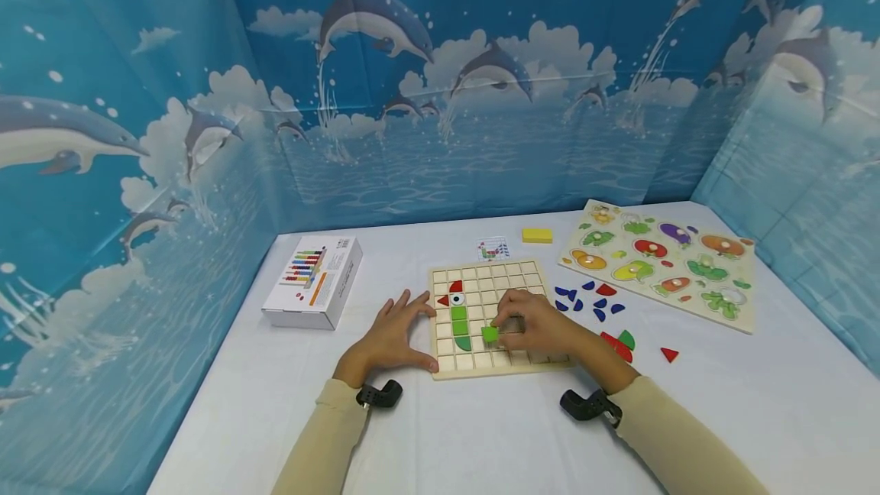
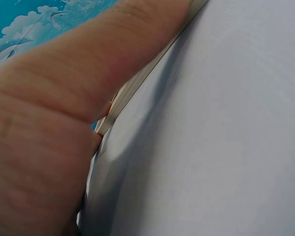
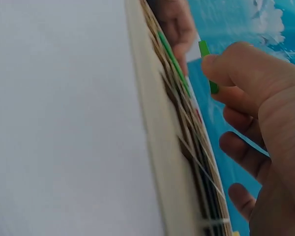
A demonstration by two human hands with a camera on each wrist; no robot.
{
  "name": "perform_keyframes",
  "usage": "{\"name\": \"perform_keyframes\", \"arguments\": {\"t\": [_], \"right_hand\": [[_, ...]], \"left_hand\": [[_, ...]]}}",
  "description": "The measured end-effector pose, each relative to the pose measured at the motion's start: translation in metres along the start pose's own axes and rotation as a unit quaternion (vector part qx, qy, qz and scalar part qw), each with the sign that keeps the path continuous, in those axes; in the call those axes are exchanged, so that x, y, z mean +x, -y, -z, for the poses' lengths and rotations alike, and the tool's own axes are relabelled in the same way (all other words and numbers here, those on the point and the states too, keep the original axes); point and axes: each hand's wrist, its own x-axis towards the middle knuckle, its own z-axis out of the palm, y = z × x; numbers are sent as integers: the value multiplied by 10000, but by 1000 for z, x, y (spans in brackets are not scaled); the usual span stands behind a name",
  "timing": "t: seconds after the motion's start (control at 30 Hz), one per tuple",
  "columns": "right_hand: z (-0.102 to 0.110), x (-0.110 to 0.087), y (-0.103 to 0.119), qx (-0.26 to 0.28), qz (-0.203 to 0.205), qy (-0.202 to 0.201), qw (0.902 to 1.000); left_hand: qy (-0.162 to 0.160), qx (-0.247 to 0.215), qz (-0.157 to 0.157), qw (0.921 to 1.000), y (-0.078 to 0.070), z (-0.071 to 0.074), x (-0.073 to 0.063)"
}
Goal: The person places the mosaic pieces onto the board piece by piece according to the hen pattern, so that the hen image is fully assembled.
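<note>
A wooden grid board [image 1: 512, 270] lies on the white table. My left hand [image 1: 395, 334] is spread at the board's left side, fingertips on its edge and thumb at the near left corner. Between thumb and fingers my right hand [image 1: 539, 325] pinches a green square tile [image 1: 490, 334] over the lower middle cells. The right wrist view shows that tile [image 3: 203, 49] above the board's surface. In the board's left columns sit a red curved piece [image 1: 456, 286], a red triangle [image 1: 443, 301], an eye tile [image 1: 457, 299], green squares [image 1: 459, 314] and a green quarter-round piece [image 1: 464, 344].
Right of the board lie several blue pieces [image 1: 578, 305], red pieces [image 1: 622, 350] and a red triangle [image 1: 670, 355]. A vegetable puzzle board [image 1: 660, 298] stands behind them. Farther back are a pattern card [image 1: 493, 248] and a yellow block [image 1: 537, 235]. A white box [image 1: 302, 317] is at left.
</note>
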Motion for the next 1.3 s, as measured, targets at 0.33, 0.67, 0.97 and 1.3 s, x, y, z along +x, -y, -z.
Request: {"name": "perform_keyframes", "arguments": {"t": [0.33,0.67,0.97,1.3], "right_hand": [[-16,8,5,-602,-148,119,9980],[-13,11,8,-601,-490,366,9963],[-10,15,16,-690,-763,651,9926],[-8,17,15,-621,-798,684,9925]], "left_hand": [[-23,-14,-47,10000,2,0,1],[-62,-21,-104,9999,3,-1,1],[-59,16,-52,10000,5,-2,1],[-36,-23,-34,10000,5,-2,1]]}}
